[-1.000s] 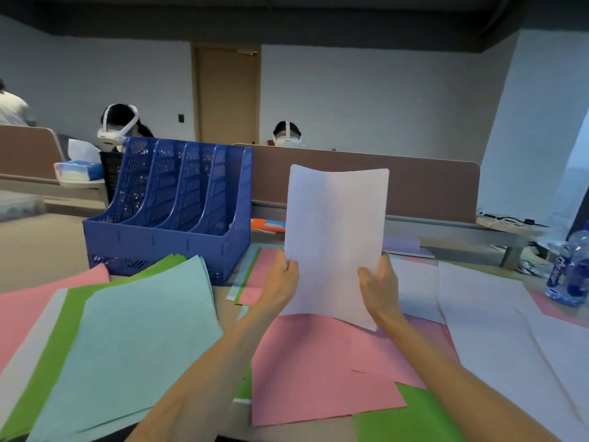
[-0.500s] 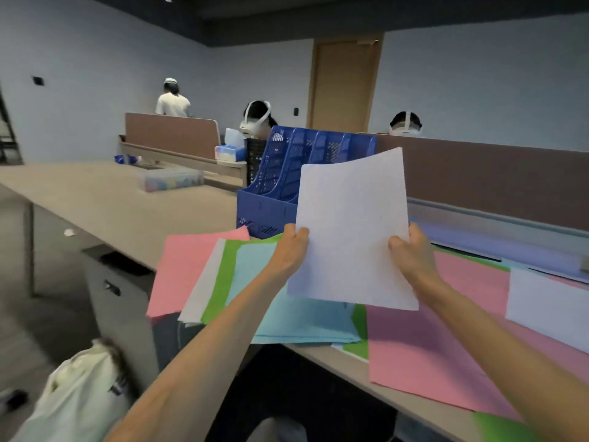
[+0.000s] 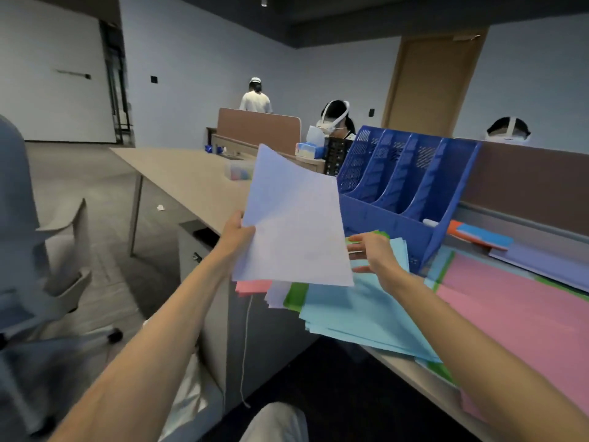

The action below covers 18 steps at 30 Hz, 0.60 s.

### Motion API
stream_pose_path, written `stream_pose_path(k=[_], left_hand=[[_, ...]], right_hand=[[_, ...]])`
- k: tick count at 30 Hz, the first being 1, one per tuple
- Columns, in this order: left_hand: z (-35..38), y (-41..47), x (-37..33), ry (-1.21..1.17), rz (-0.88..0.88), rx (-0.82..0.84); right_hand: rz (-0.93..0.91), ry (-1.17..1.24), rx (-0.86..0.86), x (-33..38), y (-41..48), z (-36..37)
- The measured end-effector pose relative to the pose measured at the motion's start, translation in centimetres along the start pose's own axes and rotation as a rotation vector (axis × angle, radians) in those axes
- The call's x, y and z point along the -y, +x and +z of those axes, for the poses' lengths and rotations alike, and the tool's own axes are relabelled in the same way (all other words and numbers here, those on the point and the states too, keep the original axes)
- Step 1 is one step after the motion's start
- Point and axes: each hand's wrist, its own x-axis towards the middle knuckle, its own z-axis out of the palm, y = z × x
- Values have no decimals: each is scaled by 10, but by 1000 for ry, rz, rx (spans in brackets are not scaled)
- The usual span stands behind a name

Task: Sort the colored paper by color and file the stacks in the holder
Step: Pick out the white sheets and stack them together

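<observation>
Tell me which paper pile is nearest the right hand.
The light blue pile at the edge of the desk: the right hand is spread open over its far end. The big pink sheets lie further right.

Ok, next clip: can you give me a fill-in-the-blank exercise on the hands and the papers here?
1. The left hand grips the pale sheet, while the right hand holds ___.
2. The right hand's straight fingers are over the light ___ stack.
3. The large sheet to the right of that stack is ___.
4. The blue holder has ___ slots.

Missing words: nothing; blue; pink; four.
</observation>
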Motion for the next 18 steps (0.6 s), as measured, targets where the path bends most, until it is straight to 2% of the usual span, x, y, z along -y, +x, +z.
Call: stream_pose_path(k=[1, 4, 6, 11, 18], left_hand=[[-17, 3, 4, -6, -16, -40], [-57, 7, 14, 0, -32, -121], [-75, 8, 18, 4, -57, -134], [-100, 15, 26, 4, -70, -156], [-111, 15, 34, 17, -81, -150]], right_hand=[[-15, -132, 10, -2, 3, 9], [-155, -775, 67, -4, 3, 33], [-110, -1043, 191, -2, -2, 49], [-11, -1267, 355, 8, -7, 80], [41, -1263, 408, 27, -8, 86]])
